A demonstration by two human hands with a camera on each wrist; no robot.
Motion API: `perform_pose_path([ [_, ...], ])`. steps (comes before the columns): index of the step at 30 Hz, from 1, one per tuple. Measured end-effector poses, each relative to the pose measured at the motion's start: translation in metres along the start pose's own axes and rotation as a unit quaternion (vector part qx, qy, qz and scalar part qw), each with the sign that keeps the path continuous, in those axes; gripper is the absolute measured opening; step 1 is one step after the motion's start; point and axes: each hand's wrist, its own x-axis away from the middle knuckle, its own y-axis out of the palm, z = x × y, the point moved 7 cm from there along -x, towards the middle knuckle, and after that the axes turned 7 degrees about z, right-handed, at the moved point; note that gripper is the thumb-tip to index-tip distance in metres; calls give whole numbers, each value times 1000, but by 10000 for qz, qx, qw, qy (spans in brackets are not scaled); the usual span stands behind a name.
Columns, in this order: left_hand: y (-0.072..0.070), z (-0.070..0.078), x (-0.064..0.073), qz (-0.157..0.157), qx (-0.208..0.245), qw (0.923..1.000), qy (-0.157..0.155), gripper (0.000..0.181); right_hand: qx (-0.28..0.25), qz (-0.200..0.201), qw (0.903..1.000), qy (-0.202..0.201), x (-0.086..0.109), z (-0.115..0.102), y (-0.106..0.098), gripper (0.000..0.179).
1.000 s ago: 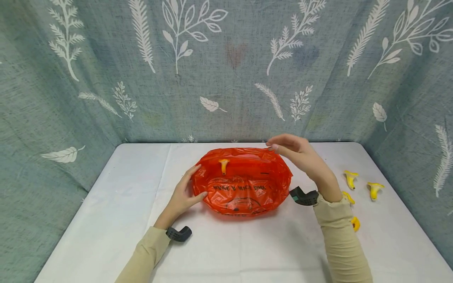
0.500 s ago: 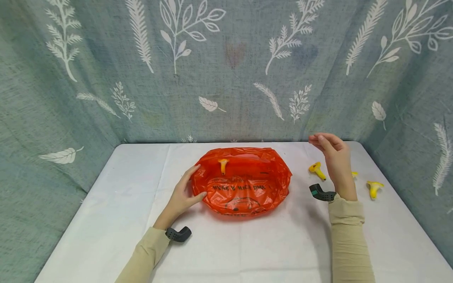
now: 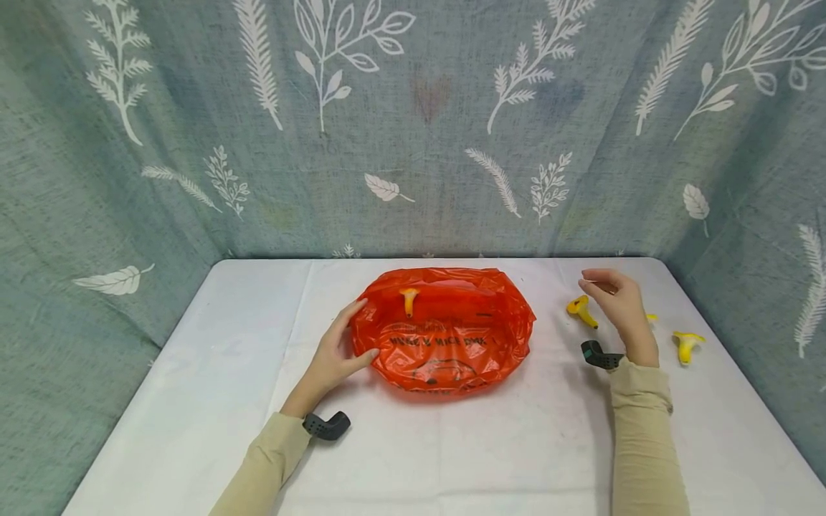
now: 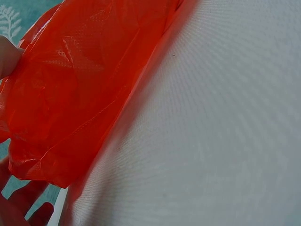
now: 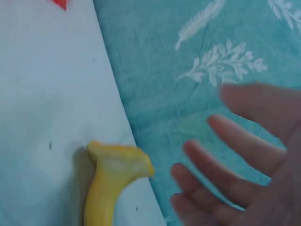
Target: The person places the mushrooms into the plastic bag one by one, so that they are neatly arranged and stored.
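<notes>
A crinkled red plastic bag (image 3: 445, 358) with dark printing lies spread in the middle of the table. Against its red film shows a yellow chanterelle mushroom (image 3: 409, 301). My left hand (image 3: 332, 355) holds the bag's left end, its fingers at the far side and the thumb on the near rim; some fingers show below the bag in the left wrist view. My right hand (image 3: 616, 304) hovers beside another chanterelle (image 5: 110, 179), thumb and fingers apart, nothing between them. That mushroom lies on the table left of the hand.
Farther right lies one more chanterelle (image 3: 687, 345). A sliver of another yellow piece (image 3: 652, 317) peeks out past my right wrist. The white table (image 3: 226, 373) ends at a patterned green curtain (image 3: 426, 179) behind and at both sides.
My right hand has gone from the bag's right rim to the right, then lower over the chanterelle. Its sleeve now covers mushrooms seen earlier. The left hand and bag stay put.
</notes>
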Motion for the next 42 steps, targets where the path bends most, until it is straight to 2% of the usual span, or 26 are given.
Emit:
perform_pose_path([
  [4, 0, 7, 0, 21, 9, 10000, -47, 87, 548, -823, 9948, 234, 0, 10, 6, 62],
  [7, -1, 22, -1, -5, 59, 10000, -43, 85, 784, -1308, 9870, 503, 2, 16, 10, 68],
  [9, -2, 31, -2, -45, 73, 10000, -45, 83, 916, -1480, 9828, 612, 3, 20, 13, 68],
  [11, -2, 38, -2, -86, 25, 9999, -74, 82, 946, -1507, 9819, 656, 4, 23, 14, 64],
  [14, -3, 40, -3, -109, -44, 9998, -160, 81, 950, -1447, 9824, 705, 4, 26, 16, 59],
  [28, -2, 36, -1, -81, 7, 9998, -154, 81, 1323, -972, 9839, 704, 2, 29, 17, 50],
  [37, -4, 36, -2, -80, -40, 9999, -105, 81, 1313, -954, 9847, 638, 1, 32, 20, 46],
  [42, -3, 36, -2, -61, -20, 9999, -82, 82, 1265, -914, 9847, 771, 2, 32, 20, 48],
])
